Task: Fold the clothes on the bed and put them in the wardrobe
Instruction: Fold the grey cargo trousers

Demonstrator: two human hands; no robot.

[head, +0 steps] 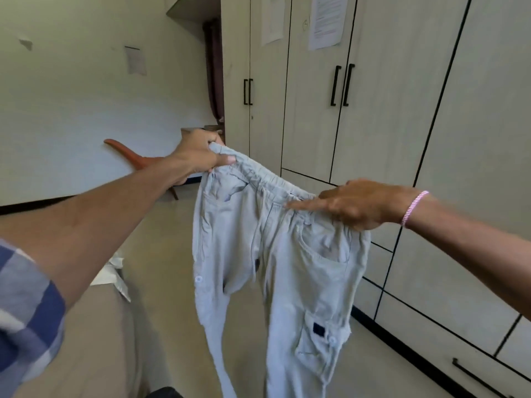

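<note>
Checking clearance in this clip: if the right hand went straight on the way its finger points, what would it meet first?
Probably the trousers' waistband, along which the right hand stretches a finger; beyond it, the left hand gripping the other end. Depth is unclear.

Sheets (326,21) on the wardrobe (396,116) (printed) cannot be read.
</note>
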